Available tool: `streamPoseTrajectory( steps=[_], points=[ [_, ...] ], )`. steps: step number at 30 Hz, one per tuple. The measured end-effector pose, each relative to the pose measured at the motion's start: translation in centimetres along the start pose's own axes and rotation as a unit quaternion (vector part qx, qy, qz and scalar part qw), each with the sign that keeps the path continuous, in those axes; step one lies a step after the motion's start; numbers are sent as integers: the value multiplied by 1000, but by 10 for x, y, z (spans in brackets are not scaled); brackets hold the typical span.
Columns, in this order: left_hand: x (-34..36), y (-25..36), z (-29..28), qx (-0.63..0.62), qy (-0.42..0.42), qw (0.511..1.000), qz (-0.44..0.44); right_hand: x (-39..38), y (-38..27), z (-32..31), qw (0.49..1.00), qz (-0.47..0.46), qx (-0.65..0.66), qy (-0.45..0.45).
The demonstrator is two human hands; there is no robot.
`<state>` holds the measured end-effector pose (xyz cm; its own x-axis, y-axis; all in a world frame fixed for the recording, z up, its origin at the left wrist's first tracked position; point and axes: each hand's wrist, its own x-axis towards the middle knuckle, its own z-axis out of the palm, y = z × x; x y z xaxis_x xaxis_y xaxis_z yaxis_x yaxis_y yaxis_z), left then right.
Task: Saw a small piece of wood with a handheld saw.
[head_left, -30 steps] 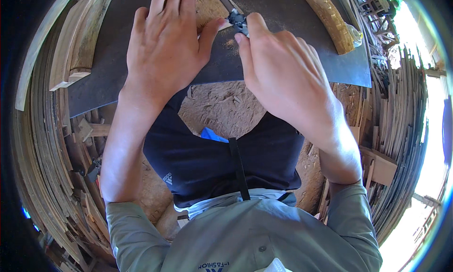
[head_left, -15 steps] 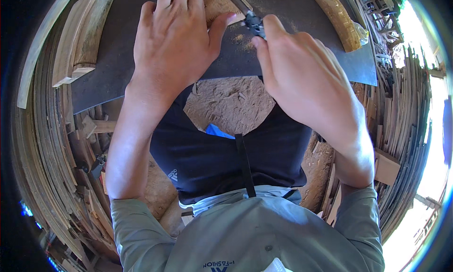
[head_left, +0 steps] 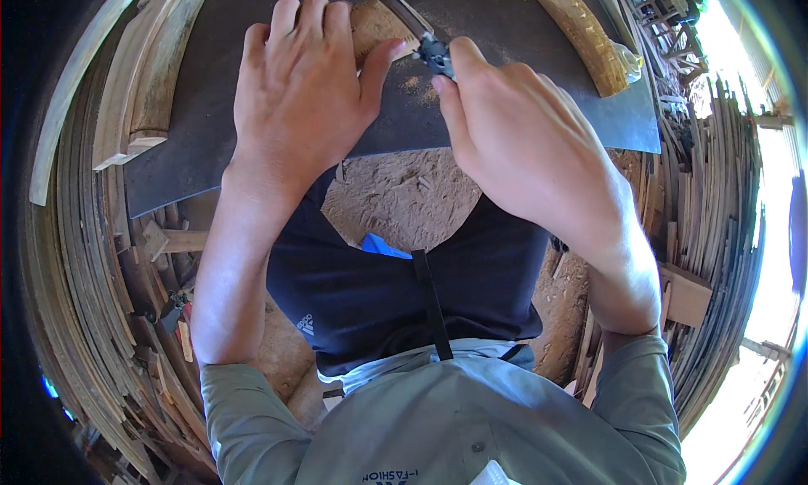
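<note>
My right hand [head_left: 522, 135] is wrapped round the handle end of a curved saw [head_left: 396, 5], just behind its dark pivot fitting. The saw's narrow blade slants up and left, across a pale brown wooden piece [head_left: 370, 29] on the dark tabletop [head_left: 210, 106]. Over the left part of that piece lies my left hand [head_left: 299, 93], pressing it down with the thumb stretched toward the blade. The left fingertips bend downward, and the hand hides much of the wood. Beside the saw, sawdust [head_left: 412, 85] is scattered on the tabletop.
Long wooden pieces [head_left: 139, 89] rest at the tabletop's left edge. A curved, rough-edged timber [head_left: 581, 34] lies at the right, beside a clear plastic item [head_left: 627, 61]. Stacked boards line the left [head_left: 80, 300] and right [head_left: 724, 232]. My dark-clothed legs [head_left: 404, 300] are below the table edge.
The whole view has shifted, so hands, saw and table appear slightly lower and further left. More of the blade shows at the top. Both hands keep their holds.
</note>
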<state>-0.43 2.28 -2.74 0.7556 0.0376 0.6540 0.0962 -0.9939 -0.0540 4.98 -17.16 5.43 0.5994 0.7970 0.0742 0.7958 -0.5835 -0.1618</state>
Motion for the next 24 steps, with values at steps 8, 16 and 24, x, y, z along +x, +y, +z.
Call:
streamPoseTrajectory(
  steps=[8,16,24],
  points=[
    [1,0,-5,-30,-36,999,-14,6,1,3,1000,-10,-4,12],
    [1,2,-4,-42,-19,999,-16,12,-2,1,1000,-12,13,15],
    [1,1,-3,-37,1,999,-8,11,1,-3,1000,-2,2,-28]
  ],
)
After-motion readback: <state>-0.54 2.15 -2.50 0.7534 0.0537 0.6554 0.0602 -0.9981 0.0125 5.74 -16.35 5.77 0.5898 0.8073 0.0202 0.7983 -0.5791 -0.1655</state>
